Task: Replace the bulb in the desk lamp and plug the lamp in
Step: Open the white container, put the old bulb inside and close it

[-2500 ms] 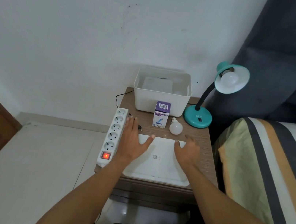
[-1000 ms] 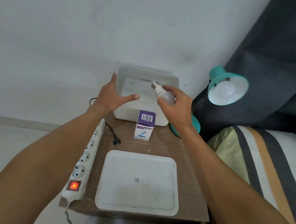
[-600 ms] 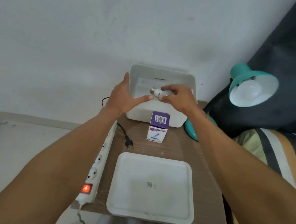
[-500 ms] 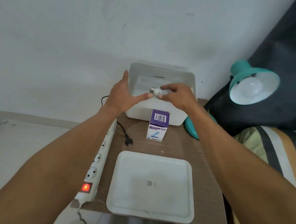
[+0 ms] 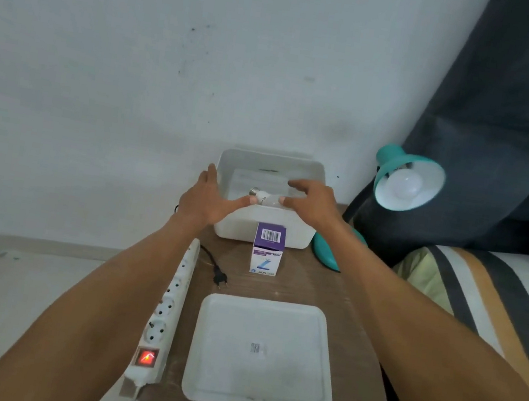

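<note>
A loose white bulb (image 5: 265,198) lies sideways over the open white bin (image 5: 320,174), its metal base pointing left. My right hand (image 5: 314,204) grips its round end with thumb and fingers. My left hand (image 5: 209,202) is spread open at the bin's left rim, and its thumb tip touches the bulb's neck. The teal desk lamp (image 5: 408,182) stands at the right with a white bulb seated in its shade; its base (image 5: 328,249) is partly hidden by my right forearm. Its black plug (image 5: 220,279) lies unplugged on the table beside the white power strip (image 5: 168,306).
A purple and white bulb box (image 5: 267,252) stands in front of the bin. A white lid (image 5: 260,354) lies flat on the near part of the small wooden table (image 5: 352,316). The strip's red switch glows. A striped bed is at the right.
My right hand picked the loose bulb off the table and carried it over the bin. In the last half second the bulb sank slightly and my fingers loosened around it.
</note>
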Tool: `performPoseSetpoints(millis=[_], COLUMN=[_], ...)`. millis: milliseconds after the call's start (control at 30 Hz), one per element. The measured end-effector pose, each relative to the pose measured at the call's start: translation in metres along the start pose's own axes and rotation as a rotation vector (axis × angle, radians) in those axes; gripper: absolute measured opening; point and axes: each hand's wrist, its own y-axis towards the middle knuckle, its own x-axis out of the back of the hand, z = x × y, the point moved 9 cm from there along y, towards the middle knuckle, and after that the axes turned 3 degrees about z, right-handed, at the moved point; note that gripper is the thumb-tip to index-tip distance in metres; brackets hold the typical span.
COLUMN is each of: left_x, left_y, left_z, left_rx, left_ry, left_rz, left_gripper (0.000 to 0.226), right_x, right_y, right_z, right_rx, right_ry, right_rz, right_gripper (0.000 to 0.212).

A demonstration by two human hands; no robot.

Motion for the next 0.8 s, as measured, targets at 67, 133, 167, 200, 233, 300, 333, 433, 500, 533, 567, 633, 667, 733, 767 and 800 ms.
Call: performPoseSetpoints(millis=[67,133,167,200,233,300,333,433,500,533,567,633,667,733,767,800], left_x=[0.007,0.009,0.008,0.007,0.005,-0.004,-0.011,-0.035,-0.054,-0.064,-0.075,-0.091,-0.097,-0.105,-0.109,-0.113], left_y=[-0.013,-0.033,-0.044,-0.057,-0.071,-0.097,-0.109,-0.139,-0.158,-0.169,-0.178,-0.193,-0.198,-0.208,-0.213,-0.218], left_z=[0.001,0.006,0.011,0.014,0.017,0.024,0.028,0.038,0.045,0.05,0.056,0.064,0.067,0.066,0.065,0.063], left_rx=[0.011,0.025,0.042,0.061,0.072,0.057,0.033,-0.009,0.005,0.02,0.027,0.006,-0.004,-0.029,-0.041,-0.049], left_ry=[-0.015,-0.061,-0.096,-0.128,-0.149,-0.176,-0.196,-0.226,-0.218,-0.224,-0.236,-0.234,-0.217,-0.156,-0.121,-0.092], left_rz=[-0.071,-0.153,-0.193,-0.227,-0.257,-0.286,-0.288,-0.242,-0.193,-0.161,-0.129,-0.085,-0.074,-0.073,-0.071,-0.064], left_gripper=[0.139,0.13,0.126,0.121,0.116,0.106,0.102,0.101,0.101,0.099,0.098,0.096,0.095,0.096,0.098,0.1], right_x=[0.009,0.017,0.021,0.025,0.027,0.026,0.022,0.003,-0.012,-0.021,-0.029,-0.044,-0.051,-0.066,-0.073,-0.079], right_y=[-0.012,-0.026,-0.035,-0.045,-0.056,-0.078,-0.089,-0.117,-0.135,-0.146,-0.157,-0.178,-0.186,-0.197,-0.201,-0.204], right_z=[0.001,0.003,0.004,0.003,0.001,-0.007,-0.013,-0.038,-0.059,-0.071,-0.083,-0.104,-0.113,-0.128,-0.134,-0.138], right_rx=[0.02,0.053,0.077,0.101,0.116,0.123,0.115,0.049,0.001,-0.028,-0.066,-0.125,-0.149,-0.187,-0.2,-0.212], right_ry=[0.001,0.006,0.009,0.01,0.008,-0.015,-0.029,-0.051,-0.05,-0.048,-0.042,-0.035,-0.041,-0.086,-0.117,-0.147], right_rz=[-0.053,-0.123,-0.175,-0.236,-0.292,-0.369,-0.387,-0.385,-0.345,-0.316,-0.286,-0.247,-0.231,-0.18,-0.152,-0.126], right_gripper=[0.054,0.05,0.047,0.043,0.04,0.036,0.035,0.033,0.036,0.039,0.041,0.047,0.05,0.056,0.06,0.064])
